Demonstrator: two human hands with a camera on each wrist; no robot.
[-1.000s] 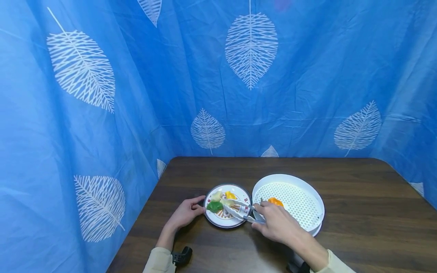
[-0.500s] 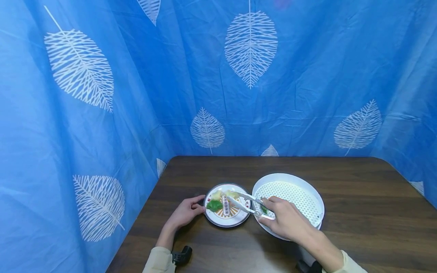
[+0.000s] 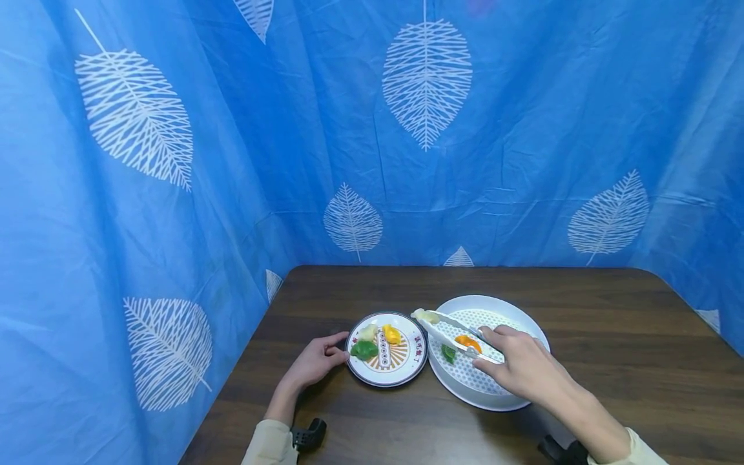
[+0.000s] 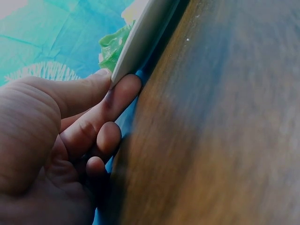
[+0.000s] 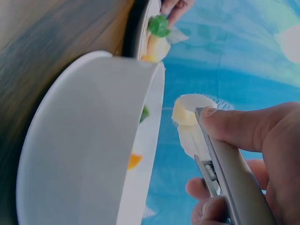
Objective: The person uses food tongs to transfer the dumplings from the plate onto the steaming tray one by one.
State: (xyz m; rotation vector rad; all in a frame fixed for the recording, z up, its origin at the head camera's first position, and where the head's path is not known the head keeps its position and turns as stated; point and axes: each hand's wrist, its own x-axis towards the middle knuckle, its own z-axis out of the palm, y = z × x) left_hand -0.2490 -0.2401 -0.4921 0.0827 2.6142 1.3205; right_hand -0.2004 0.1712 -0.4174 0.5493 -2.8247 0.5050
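My left hand (image 3: 316,361) pinches the left rim of a small patterned plate (image 3: 383,379) between thumb and finger. On the plate lie a green dumpling (image 3: 364,350), a whitish one (image 3: 368,332) and a yellow one (image 3: 392,334). My right hand (image 3: 520,361) grips metal tongs (image 5: 234,173), thumb on one arm and fingers under the other. A pale dumpling (image 3: 429,317) is held at their tips, over the left rim of a white perforated steamer basket (image 3: 488,402). Inside the basket sit an orange dumpling (image 3: 467,342) and a green dumpling (image 3: 448,353), partly behind the tongs.
Plate and basket stand side by side on a dark wooden table (image 3: 616,349). A blue curtain (image 3: 511,129) with white leaf prints hangs along the back and left. Both wrists wear black camera mounts, the left one (image 3: 310,434) close over the tabletop.
The tongs have lifted the pale dumpling off the plate and carried it right to the basket's rim. My right hand has moved right; the left hand and plate have stayed put.
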